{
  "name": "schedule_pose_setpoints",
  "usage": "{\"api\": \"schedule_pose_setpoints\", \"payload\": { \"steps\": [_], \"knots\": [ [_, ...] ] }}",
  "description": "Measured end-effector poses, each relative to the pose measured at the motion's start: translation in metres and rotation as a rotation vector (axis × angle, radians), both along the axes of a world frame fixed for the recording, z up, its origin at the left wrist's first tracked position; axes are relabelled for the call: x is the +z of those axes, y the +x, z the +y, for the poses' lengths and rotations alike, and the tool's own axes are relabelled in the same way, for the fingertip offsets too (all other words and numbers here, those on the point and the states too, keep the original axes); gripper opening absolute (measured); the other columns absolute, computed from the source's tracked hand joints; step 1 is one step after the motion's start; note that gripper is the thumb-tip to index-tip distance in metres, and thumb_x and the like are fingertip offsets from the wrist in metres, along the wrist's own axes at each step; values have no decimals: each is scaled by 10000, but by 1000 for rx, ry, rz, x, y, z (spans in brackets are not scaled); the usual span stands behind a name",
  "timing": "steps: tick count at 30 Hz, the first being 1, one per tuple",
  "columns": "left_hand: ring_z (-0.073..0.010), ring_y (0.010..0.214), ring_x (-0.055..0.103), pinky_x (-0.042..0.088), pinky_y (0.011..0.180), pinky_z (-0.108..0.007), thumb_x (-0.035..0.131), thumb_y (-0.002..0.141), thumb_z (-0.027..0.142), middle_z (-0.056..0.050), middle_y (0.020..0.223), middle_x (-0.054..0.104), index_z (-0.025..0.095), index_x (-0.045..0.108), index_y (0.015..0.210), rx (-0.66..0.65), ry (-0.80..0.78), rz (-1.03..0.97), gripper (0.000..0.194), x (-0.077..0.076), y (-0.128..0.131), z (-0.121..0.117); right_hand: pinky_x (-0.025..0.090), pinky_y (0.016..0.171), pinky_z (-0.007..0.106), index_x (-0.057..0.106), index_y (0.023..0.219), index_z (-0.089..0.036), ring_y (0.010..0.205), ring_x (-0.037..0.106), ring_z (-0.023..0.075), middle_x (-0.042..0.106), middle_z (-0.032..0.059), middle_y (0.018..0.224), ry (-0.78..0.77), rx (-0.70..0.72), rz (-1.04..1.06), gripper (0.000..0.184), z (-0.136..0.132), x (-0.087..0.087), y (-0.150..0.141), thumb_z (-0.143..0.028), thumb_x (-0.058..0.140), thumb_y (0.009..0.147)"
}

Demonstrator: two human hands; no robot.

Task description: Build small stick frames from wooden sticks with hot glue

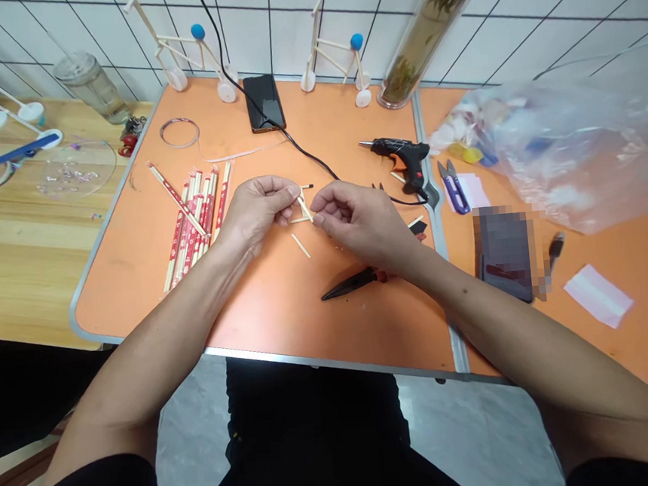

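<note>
Over the orange table (pixel 274 315), my left hand (pixel 261 207) pinches a short wooden stick (pixel 304 207) between thumb and fingers. The fingertips of my right hand (pixel 356 217) close on the lower end of that same stick. Other short pieces lie around and behind my fingers, partly hidden. A loose cut stick (pixel 300 245) rests on the table just below the hands. Long-nose pliers (pixel 350 282) lie under my right forearm, their handles mostly covered. To the left of my left hand is a pile of wrapped chopsticks (pixel 186 228).
A black glue gun (pixel 401 157) with its cord lies right of my hands, near blue snips (pixel 454 186). At the back are a phone (pixel 264 103), two stick models with blue balls (pixel 197 32) and a tall bottle (pixel 424 34). A plastic bag (pixel 588 144) spreads at right.
</note>
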State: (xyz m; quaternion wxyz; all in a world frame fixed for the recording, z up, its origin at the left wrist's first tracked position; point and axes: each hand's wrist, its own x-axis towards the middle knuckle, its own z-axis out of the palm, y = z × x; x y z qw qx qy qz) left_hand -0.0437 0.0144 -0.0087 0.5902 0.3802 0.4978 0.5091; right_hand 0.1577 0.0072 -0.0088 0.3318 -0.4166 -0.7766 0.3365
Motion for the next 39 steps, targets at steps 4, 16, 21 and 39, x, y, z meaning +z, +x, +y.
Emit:
{"api": "schedule_pose_setpoints", "payload": {
  "steps": [4,16,21,39],
  "knots": [
    [-52,448,526,398,457,-163,895,830,129,14,583,660,132,721,716,8,-10,-18,209,1,-1,1,496,715,330,724,978,-226,745,670,187,742,6,806,-58,-58,9,74,-1,-4,9,-226,685,915],
    [-63,526,603,483,526,-162,882,907,253,-17,736,762,150,752,855,5,1,-107,174,5,5,-5,430,681,324,686,838,-221,709,621,182,739,12,774,-45,-121,1,123,0,-8,6,-301,681,932],
    [-74,565,636,515,556,-183,840,808,102,-23,784,785,137,763,895,-44,47,-121,122,4,7,-9,442,690,328,691,869,-223,714,633,186,740,6,775,-20,-150,-3,96,-1,-9,9,-291,694,937],
    [-69,544,599,474,528,-180,964,811,290,-37,762,782,150,725,795,-101,44,-97,277,4,3,-11,488,607,293,692,890,-234,637,601,142,762,26,822,-254,-105,400,419,-3,-5,9,-630,737,1020]
  ]
}}
